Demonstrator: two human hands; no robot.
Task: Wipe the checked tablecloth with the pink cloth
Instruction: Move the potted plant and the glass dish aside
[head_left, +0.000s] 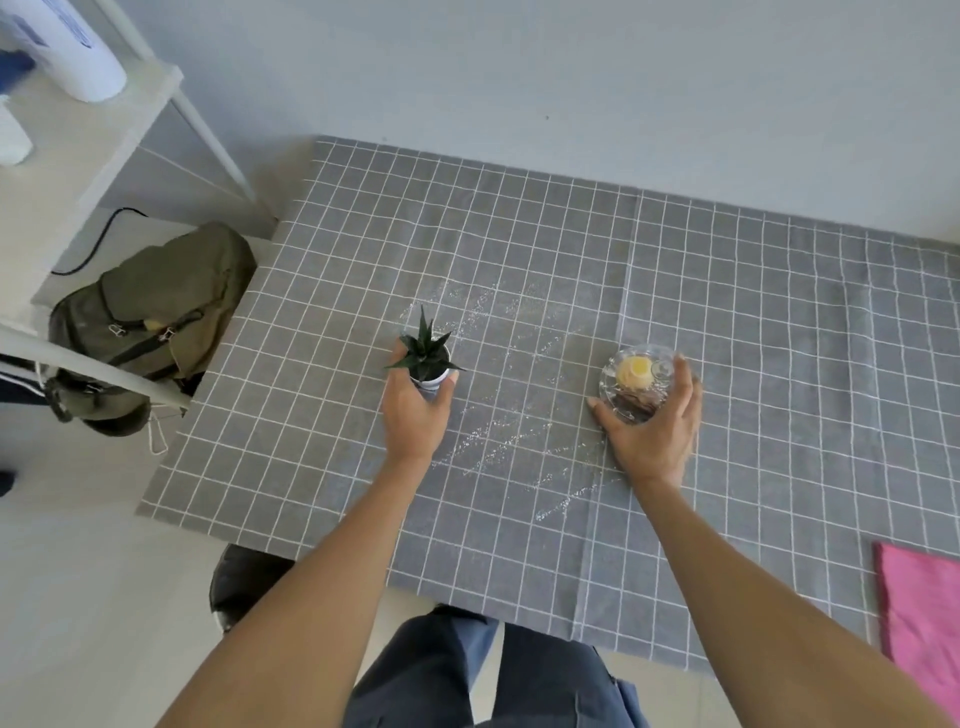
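A: Pink cloth (922, 621) status?
B: Flat, lower right, crossing the checked tablecloth (727, 364) edge.
A: Hands?
B: Left hand (415, 415) grips potted plant (427, 358); right hand (652, 431) grips glass jar (636, 382). White streaks between; right side bare.

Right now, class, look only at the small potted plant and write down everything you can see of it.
The potted plant is a small succulent with stiff, dark green, pointed leaves spreading from one centre. It sits in a small pale pot with a faint print, mostly hidden. The pot stands upright near the middle of the checked tablecloth, at the edge of whitish smears. The left hand wraps it from the near side, fingers either side.
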